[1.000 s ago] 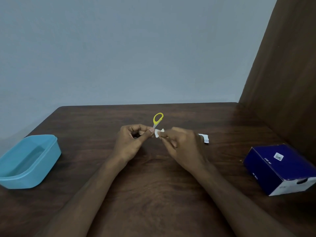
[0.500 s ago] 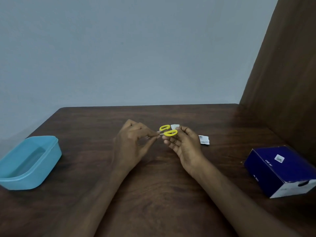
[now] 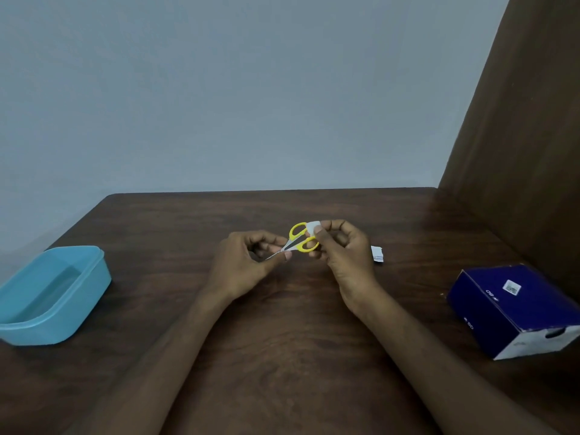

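Note:
Small scissors (image 3: 298, 240) with yellow handles and steel blades hang above the middle of the dark wooden table (image 3: 282, 340). My left hand (image 3: 244, 268) pinches the blades between thumb and fingers, tips pointing left. My right hand (image 3: 342, 255) pinches a small white piece (image 3: 313, 227) between thumb and forefinger, and its lower fingers touch the yellow handles. The blades are closed together.
A light blue plastic tub (image 3: 53, 296) stands at the left table edge. A dark blue cardboard box (image 3: 514, 309) lies at the right. A small torn white wrapper (image 3: 377, 254) lies behind my right hand. A brown wooden panel (image 3: 527, 136) rises on the right.
The scissors swung from upright in my left hand to lying sideways between both hands. My right hand turned palm-up with the white piece and came to the handles.

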A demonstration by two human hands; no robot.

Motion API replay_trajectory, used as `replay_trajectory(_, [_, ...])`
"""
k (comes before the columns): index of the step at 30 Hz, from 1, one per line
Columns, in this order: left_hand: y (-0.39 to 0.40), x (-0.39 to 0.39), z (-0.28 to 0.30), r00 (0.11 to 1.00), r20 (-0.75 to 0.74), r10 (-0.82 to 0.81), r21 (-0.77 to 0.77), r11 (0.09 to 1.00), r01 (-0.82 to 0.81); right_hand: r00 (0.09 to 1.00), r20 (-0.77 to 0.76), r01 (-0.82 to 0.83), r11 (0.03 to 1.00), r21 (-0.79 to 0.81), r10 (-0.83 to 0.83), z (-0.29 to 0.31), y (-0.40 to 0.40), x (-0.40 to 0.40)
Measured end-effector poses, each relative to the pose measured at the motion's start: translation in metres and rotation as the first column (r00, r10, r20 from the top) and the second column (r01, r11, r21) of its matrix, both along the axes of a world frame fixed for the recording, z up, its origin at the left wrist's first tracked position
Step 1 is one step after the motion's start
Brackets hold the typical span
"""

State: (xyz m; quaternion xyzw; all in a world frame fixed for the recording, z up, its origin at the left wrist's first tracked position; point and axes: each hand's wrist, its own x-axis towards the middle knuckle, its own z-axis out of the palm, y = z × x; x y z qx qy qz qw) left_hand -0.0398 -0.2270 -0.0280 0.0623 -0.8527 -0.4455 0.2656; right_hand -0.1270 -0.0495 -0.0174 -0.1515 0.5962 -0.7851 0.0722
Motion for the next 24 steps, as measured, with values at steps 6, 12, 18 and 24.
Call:
replay_trajectory(6, [-0.003, -0.001, -0.001, 0.987, 0.03, -0.161, 0.162, 0.975, 0.154, 0.976, -0.218, 0.032, 0.997, 0.069, -0.017, -0.001, 0.004, -0.005])
replay_trajectory(12, [-0.007, -0.007, -0.006, 0.987, 0.073, -0.146, 0.171, 0.976, 0.132, 0.943, -0.327, 0.115, 0.985, 0.13, -0.066, -0.007, 0.003, -0.013])
replay_trajectory(18, [-0.008, -0.007, -0.006, 0.99, 0.099, -0.102, 0.202, 0.976, 0.08, 0.556, -0.827, 0.418, 0.887, 0.197, -0.078, -0.005, 0.009, -0.006])
replay_trajectory(24, [-0.006, -0.006, -0.005, 0.993, 0.077, -0.091, 0.185, 0.98, 0.075, 0.475, -0.874, 0.452, 0.823, 0.343, 0.103, -0.021, -0.002, -0.009])
